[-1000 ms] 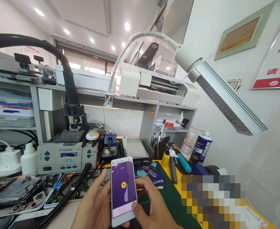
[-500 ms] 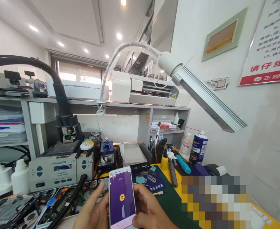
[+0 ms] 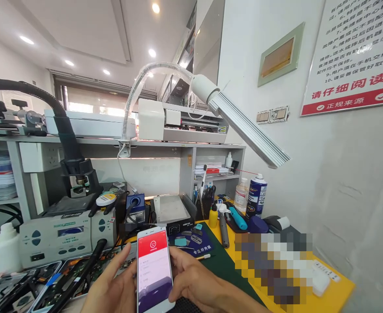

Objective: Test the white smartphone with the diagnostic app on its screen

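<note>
"While both hands are around it, where exactly is the phone?"

"Low in the middle of the view, above the bench, its lit front facing the wearer and its top end pointing away."

"What does it show?"

"A red band with a sad face at the top, white below with writing too small to read, then purple at the bottom."

"And the left hand?"

"Fingers curled against the phone's left edge, thumb raised beside it. Whatever lies behind the phone is hidden."

"The right hand?"

"Pinching the lower right side, thumb at the front edge, other fingers bent along the side and behind."

"What's close by?"

"Beyond the right hand, a blue sheet lies on the green mat, with blades on it and a swab near its lower edge. Left of the left hand are taken-apart phones, in front of a grey machine. Farther back, a spray can stands upright beside a clear bottle."
</note>
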Available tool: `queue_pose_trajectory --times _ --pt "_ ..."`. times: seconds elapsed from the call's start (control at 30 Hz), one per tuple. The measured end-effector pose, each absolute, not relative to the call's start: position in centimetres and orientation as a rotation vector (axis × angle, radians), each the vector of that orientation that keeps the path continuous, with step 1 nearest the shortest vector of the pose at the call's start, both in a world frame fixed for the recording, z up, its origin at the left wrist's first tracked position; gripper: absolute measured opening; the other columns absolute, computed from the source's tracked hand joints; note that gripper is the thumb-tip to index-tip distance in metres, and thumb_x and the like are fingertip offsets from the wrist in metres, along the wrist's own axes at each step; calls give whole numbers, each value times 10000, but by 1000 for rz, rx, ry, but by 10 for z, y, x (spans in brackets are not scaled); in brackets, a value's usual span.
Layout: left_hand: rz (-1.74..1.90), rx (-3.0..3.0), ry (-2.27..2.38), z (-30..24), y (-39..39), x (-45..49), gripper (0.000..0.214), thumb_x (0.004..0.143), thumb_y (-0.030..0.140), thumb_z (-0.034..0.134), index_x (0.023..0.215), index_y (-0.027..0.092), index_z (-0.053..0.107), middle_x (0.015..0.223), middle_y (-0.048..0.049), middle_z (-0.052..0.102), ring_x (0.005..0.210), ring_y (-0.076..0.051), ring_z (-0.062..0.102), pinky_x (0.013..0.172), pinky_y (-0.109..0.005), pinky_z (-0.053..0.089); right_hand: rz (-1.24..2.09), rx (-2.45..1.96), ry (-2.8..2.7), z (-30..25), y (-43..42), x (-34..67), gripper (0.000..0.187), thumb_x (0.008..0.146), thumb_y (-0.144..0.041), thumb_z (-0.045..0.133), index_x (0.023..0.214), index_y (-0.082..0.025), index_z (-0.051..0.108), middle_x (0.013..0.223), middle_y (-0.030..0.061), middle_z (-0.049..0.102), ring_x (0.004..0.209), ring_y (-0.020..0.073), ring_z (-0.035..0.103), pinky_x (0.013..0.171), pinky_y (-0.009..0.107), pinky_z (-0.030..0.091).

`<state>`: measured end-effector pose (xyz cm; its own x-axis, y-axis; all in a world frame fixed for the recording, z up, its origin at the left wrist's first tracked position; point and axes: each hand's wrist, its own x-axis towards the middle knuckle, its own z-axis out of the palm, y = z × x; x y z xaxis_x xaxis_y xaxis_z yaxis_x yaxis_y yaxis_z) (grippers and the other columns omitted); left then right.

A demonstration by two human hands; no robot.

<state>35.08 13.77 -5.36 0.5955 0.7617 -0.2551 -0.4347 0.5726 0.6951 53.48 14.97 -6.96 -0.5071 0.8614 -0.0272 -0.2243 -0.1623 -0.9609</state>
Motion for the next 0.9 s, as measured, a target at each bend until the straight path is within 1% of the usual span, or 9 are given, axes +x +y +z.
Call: queue_pose_trajectory --times 0.03,0.13,0.2,0.33,0.43,0.5,0.6,0.7,0.9 --pt "741 619 579 -54 138 350 761 927 500 550 1554 169 275 1029 -176 772 903 -393 730 775 -536 529 1802 -763 -1305 -69 150 536 693 460 -42 696 1133 -206 660 984 8 733 857 203 684 677 244 482" --pt "715 574 546 -60 139 349 758 894 622 535 1497 190 382 1046 -168 756 847 -332 710 789 -521 532 1850 -690 -1281 -70 152 539 713 469 -26 723 1157 -202 657 1127 40 720 973 227 689 769 284 514" --pt "712 578 536 -62 138 348 718 889 625 537 1461 203 435 1017 -152 746 825 -307 691 780 -512 533 1864 -662 -1288 -71 154 541 728 476 -16 738 1172 -206 648 1195 51 703 1034 235 681 806 296 521" --pt "719 626 565 -59 134 348 738 852 641 573 1431 197 463 973 -147 731 858 -336 702 740 -446 523 1918 -679 -1388 -73 160 548 789 493 -46 781 1241 -228 611 1281 76 667 1038 253 682 700 274 540" --pt "733 667 575 -57 131 349 803 816 682 583 1421 167 470 964 -160 738 819 -348 715 706 -416 521 1937 -687 -1462 -75 165 552 786 499 -70 782 1251 -222 609 1270 91 672 964 257 696 669 304 567" --pt "754 696 571 -58 130 349 800 805 684 593 1406 166 486 939 -156 744 768 -348 716 669 -407 517 1924 -682 -1474 -76 166 552 761 528 -92 756 1265 -206 608 1257 106 677 984 269 691 719 361 587" --pt "791 705 586 -62 130 348 762 802 685 605 1377 194 515 881 -119 745 734 -329 711 635 -399 520 1870 -721 -1492 -77 162 547 751 531 -108 736 1263 -203 601 1214 106 692 967 284 690 720 414 593" --pt "804 709 581 -64 129 348 776 796 725 585 1354 188 534 810 -92 732 716 -315 706 616 -396 527 1816 -782 -1504 -74 154 544 741 517 -106 734 1239 -207 603 1161 92 711 962 286 687 723 430 591" --pt "807 751 530 -62 119 352 769 798 702 602 1337 156 545 931 -160 757 794 -362 733 658 -419 540 1802 -884 -1547 -51 141 548 735 489 -72 752 1202 -201 625 1209 108 703 1036 320 679 749 437 586"
